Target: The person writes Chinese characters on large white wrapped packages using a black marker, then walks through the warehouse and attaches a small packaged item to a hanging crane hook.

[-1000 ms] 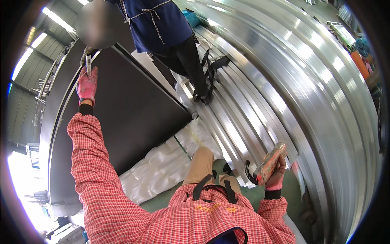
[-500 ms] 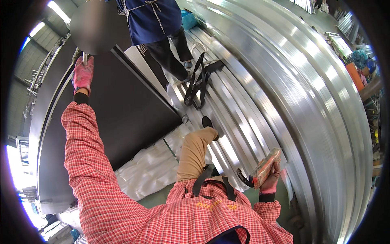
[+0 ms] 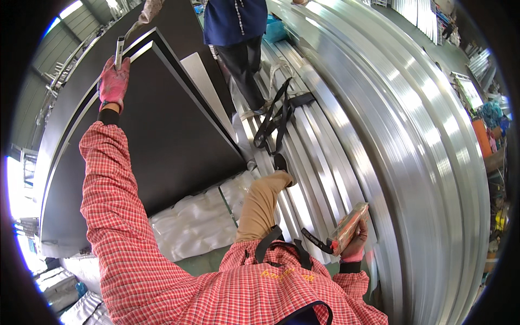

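Observation:
My left hand (image 3: 112,86), in a pink glove, is stretched far forward at the edge of a large black panel (image 3: 179,130). Its fingers are closed on a slim, light-coloured marker pen (image 3: 119,53) that points up from the grip. Low on the right, my right hand (image 3: 357,241) wraps its fingers round a red, box-shaped device (image 3: 348,230) in a clear cover. A black wrist strap (image 3: 317,241) hangs from that device. Its exact kind cannot be told.
A co-worker in a blue apron (image 3: 235,21) stands ahead; a sleeved arm (image 3: 149,12) reaches in near the pen. Long aluminium profiles (image 3: 422,151) are stacked along the right. A black strap (image 3: 276,116) lies over the lower profiles. White wrapped bundles (image 3: 189,225) lie beneath the panel.
The co-worker's head no longer covers the panel's far corner, so the pen and the corner now show. The view has shifted slightly. My right hand still holds the red device.

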`<state>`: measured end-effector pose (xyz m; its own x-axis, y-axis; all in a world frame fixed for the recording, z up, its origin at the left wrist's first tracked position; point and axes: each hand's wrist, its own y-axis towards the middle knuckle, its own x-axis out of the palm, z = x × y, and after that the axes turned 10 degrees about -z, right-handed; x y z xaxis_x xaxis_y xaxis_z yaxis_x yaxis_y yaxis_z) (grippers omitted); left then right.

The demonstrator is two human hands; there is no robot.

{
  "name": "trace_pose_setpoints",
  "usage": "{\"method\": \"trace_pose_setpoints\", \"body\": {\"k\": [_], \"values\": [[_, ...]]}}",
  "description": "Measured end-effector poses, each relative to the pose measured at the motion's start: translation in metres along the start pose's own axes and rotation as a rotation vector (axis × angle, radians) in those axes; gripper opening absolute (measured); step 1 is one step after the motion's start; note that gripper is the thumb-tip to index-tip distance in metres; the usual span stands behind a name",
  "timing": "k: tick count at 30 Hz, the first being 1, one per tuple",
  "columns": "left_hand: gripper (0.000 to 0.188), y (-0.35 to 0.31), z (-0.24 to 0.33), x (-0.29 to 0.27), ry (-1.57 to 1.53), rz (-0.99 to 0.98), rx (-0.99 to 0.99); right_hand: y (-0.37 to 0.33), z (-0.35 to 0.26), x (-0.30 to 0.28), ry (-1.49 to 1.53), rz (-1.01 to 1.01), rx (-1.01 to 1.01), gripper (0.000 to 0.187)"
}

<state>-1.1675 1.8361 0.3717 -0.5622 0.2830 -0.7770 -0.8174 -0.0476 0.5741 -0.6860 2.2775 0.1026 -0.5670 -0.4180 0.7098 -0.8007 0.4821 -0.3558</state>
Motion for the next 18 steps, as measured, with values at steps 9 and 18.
{"method": "trace_pose_setpoints", "body": {"k": [9,18], "values": [[0.05,0.048,0.019,0.014,-0.028,0.063,-0.062,0.078,0.004,0.022,-0.037,-0.074,0.071,0.04],[0.054,0.132,-0.022,0.071,0.104,-0.41,-0.185,0.164,0.018,0.062,-0.041,-0.087,0.169,0.041]]}}
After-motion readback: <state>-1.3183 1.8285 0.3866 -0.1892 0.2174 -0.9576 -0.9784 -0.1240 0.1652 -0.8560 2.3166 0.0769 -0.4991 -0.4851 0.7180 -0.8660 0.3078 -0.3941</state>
